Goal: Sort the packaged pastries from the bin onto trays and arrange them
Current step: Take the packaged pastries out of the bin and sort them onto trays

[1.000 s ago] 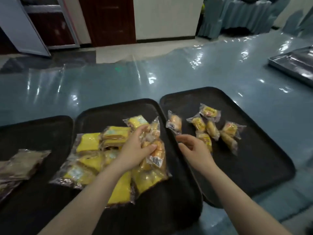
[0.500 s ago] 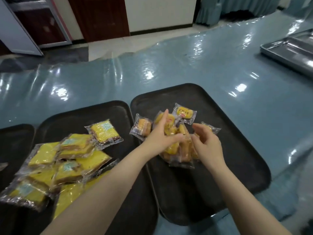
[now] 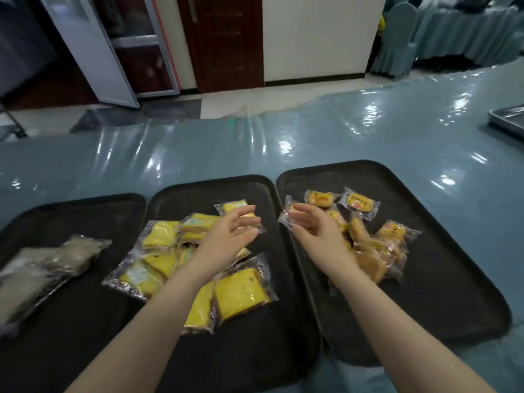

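Note:
Three black trays lie side by side. The middle tray [image 3: 198, 191] holds a pile of yellow cake packets [image 3: 241, 293]. On the right tray [image 3: 425, 293] sit several small golden pastry packets [image 3: 358, 202]. The left tray [image 3: 85, 321] carries brownish packets [image 3: 51, 262]. My left hand [image 3: 229, 236] hovers over the far side of the yellow pile, fingers relaxed and holding nothing. My right hand [image 3: 314, 228] is over the left part of the right tray, fingers loosely spread beside one small packet [image 3: 287, 215] at the tray's edge. No bin is in view.
The trays rest on a glossy blue table cover [image 3: 340, 137]. A metal tray [image 3: 510, 120] sits at the far right edge. Beyond the table are a tiled floor, a dark door and covered chairs [image 3: 397, 38].
Both hands were together at the small pastries on the right tray. My left hand has since pulled back left over the yellow pile, empty. My right hand stays near the small pastries.

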`<state>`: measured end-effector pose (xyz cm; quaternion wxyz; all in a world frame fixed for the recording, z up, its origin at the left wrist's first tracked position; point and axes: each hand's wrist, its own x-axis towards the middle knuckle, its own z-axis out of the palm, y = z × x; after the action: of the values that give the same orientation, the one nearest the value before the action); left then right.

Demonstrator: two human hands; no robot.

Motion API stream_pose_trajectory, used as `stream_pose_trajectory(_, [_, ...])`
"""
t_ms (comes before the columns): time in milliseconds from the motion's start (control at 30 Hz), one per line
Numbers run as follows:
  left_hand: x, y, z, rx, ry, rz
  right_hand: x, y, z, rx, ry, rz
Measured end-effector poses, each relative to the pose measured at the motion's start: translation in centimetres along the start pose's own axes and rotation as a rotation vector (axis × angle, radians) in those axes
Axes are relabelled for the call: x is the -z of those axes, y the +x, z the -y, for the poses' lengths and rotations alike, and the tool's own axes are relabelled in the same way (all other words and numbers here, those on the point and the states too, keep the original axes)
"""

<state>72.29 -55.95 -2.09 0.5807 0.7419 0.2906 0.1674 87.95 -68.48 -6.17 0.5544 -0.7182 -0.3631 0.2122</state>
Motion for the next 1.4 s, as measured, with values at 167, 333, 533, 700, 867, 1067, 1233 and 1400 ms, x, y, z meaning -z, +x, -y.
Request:
stream_pose_trajectory(167, [11.2,-7.9,1.0,-0.049,-0.048,-0.165,-10.8,-2.4,6.4,0.059,0.078,0.128])
stream_pose_trajectory(333, [22.5,-17.5,3.1,-0.1,-0.086,-0.293,-23.6,-6.5,13.0,0.114,0.154,0.259])
stream_pose_trajectory(533, [34.4,-26.4,5.9,-0.119,-0.091,-0.431,-36.5,-10.5,19.3,0.182,0.193,0.426])
stream_pose_trajectory(700, [43.0,-29.4,7.8,-0.125,-0.083,-0.543,-45.2,-10.0,23.5,0.2,0.191,0.508])
stream_pose_trajectory(867, [51.4,-30.8,9.3,-0.173,-0.049,-0.668,-54.7,-7.5,26.6,0.242,0.234,0.594])
stream_pose_trajectory(1067, [60.7,-32.2,11.8,-0.133,-0.015,-0.764,-63.5,-5.5,30.1,0.282,0.265,0.578])
stream_pose_trajectory(1233, [68.9,-32.6,14.2,-0.079,0.075,-0.745,-69.0,-4.1,32.9,0.312,0.169,0.565])
stream_pose_trajectory(1400, [76.3,-31.2,15.5,-0.038,0.122,-0.598,-74.8,-3.6,35.3,0.295,-0.029,0.571])
